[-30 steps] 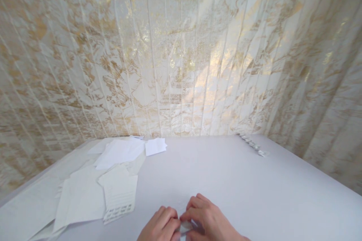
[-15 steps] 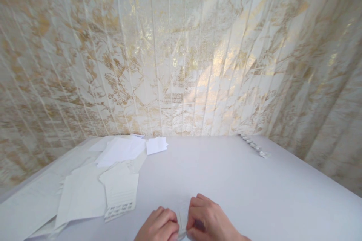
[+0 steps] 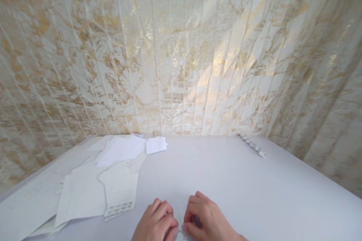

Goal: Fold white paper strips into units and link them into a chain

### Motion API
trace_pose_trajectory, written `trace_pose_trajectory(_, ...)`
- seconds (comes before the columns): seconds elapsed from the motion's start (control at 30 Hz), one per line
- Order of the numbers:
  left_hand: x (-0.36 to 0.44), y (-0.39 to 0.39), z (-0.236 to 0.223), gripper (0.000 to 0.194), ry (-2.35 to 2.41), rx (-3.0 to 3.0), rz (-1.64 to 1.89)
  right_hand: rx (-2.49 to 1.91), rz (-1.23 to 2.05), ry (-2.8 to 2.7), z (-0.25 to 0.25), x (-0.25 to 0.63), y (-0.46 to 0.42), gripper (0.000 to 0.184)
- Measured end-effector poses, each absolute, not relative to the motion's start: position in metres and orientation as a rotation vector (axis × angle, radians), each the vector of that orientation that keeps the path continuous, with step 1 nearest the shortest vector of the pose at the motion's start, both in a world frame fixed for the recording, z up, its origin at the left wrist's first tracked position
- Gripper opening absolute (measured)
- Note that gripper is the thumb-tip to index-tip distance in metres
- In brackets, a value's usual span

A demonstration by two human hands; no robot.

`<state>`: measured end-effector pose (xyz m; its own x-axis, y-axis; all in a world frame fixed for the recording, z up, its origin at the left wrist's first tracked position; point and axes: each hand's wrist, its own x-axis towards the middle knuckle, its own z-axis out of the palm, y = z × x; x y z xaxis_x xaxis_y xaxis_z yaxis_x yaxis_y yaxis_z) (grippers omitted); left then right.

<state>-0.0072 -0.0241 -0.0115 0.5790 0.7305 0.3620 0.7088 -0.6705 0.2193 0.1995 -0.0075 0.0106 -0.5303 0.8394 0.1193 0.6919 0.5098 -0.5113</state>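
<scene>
Close together at the bottom of the head view, both my hands pinch a small piece of white paper [image 3: 181,236]. My left hand [image 3: 157,221] has its fingers curled, with thumb and fingertips at the paper's left side. On the other side, my right hand [image 3: 206,216] is closed with thumb and forefinger pressed near the paper. A thin upright edge of the paper shows in the narrow gap between them. Most of the piece is hidden by my fingers and the frame's bottom edge.
White sheets [image 3: 82,192] lie overlapping on the left of the white table [image 3: 240,188]. A lined paper stack [image 3: 120,192] with dark marks is nearer my left hand. Small white slips [image 3: 156,145] and a row of small folded papers [image 3: 252,145] lie farther back. A gold-patterned curtain [image 3: 181,52] hangs behind.
Both hands have shifted slightly up, the right one also a little left. The paper between them shows less of its face now.
</scene>
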Motion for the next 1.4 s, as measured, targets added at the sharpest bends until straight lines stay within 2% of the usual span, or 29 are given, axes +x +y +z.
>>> trace_pose_trajectory(0.33, 0.007, -0.027, -0.003, 0.015, 1.543, 2.486, 0.653, -1.331, 0.46, -2.426, 0.008, 0.19, -0.009, 0.011)
trace_pose_trajectory(0.6, 0.003, -0.028, -0.007, 0.013, 1.487, 2.471, 0.678, -1.292, 0.416, -2.436, 0.001, 0.191, -0.009, 0.014)
trace_pose_trajectory(1.1, 0.002, -0.028, -0.007, 0.014, 1.446, 2.388, 0.698, -1.327, 0.61, -2.35, 0.011, 0.191, -0.01, 0.017)
trace_pose_trajectory(1.4, -0.006, -0.027, 0.001, 0.023, 1.413, 2.322, 0.62, -1.289, 0.844, -2.298, 0.025, 0.205, -0.006, 0.032)
